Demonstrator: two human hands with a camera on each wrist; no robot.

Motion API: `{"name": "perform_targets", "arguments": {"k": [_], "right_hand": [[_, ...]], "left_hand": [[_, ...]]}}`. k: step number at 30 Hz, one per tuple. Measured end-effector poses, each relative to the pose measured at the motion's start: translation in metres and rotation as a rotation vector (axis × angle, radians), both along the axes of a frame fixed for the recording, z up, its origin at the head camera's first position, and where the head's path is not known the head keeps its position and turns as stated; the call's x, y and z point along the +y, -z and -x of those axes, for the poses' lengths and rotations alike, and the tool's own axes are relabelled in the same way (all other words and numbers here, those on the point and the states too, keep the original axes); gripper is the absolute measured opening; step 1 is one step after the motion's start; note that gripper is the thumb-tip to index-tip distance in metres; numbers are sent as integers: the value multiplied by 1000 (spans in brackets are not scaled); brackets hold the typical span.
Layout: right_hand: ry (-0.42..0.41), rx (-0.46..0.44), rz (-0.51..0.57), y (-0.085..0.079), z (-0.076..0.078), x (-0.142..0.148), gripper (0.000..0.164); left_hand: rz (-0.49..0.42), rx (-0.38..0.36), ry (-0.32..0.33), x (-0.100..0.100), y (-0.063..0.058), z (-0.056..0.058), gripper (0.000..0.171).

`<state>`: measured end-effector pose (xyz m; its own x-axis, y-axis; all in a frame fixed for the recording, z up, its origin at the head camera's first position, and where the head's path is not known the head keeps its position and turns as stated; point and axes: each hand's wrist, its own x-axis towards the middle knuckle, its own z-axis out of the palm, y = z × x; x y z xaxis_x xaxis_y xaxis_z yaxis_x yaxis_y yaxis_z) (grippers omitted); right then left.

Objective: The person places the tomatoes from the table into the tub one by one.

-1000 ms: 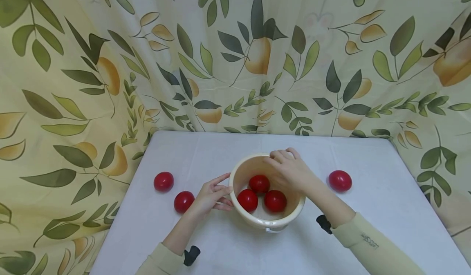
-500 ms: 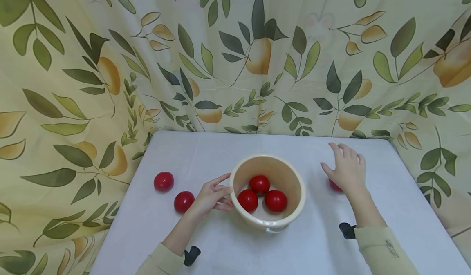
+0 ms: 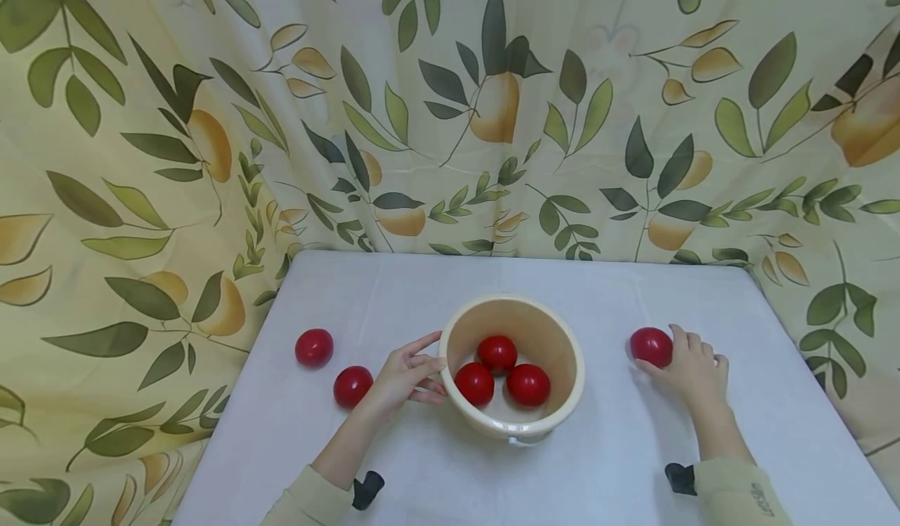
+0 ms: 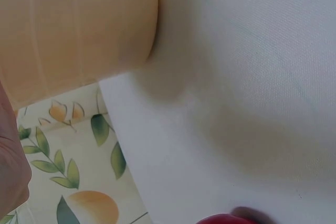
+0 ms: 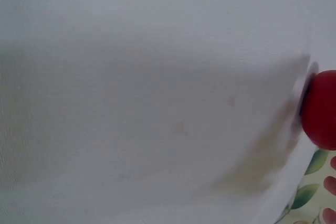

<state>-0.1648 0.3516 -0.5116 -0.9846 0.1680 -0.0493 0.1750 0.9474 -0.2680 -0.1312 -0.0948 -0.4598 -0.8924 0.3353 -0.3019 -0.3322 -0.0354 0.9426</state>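
Note:
A cream bucket (image 3: pixel 541 416) stands mid-table with several glossy red balls inside, one being this red ball (image 3: pixel 527 385). My left hand (image 3: pixel 401 377) rests its spread fingers and thumb against the bucket's left side and rim. In the left wrist view the bucket wall (image 4: pixel 79 30) fills the upper left, beside part of that hand (image 4: pixel 13 166). My right hand (image 3: pixel 696 370) has its thumb and index finger around a red ball (image 3: pixel 650 346) on the table. That red ball (image 5: pixel 321 109) shows at the right wrist view's edge, with fingertips (image 5: pixel 331 184) below.
Two more red balls, the farther one (image 3: pixel 313 348) and the nearer one (image 3: pixel 352 386), lie left of the bucket, the nearer close to my left wrist. A white cloth covers the table (image 3: pixel 562 483). Behind it hangs a leaf-patterned curtain (image 3: pixel 450 104).
My right hand has left the bucket's far rim, swung right above the lone red ball, then lowered to the ball's right side. The left hand and bucket stay in place.

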Motion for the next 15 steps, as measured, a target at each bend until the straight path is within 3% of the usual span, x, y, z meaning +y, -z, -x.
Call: {"name": "perform_targets", "arguments": {"k": [6, 15], "right_hand": [[19, -25, 21, 9, 2, 2, 102], [14, -51, -3, 20, 9, 1, 95]], "left_hand": [[16, 1, -5, 0, 1, 0, 59], [22, -2, -12, 0, 3, 0, 59]]}}
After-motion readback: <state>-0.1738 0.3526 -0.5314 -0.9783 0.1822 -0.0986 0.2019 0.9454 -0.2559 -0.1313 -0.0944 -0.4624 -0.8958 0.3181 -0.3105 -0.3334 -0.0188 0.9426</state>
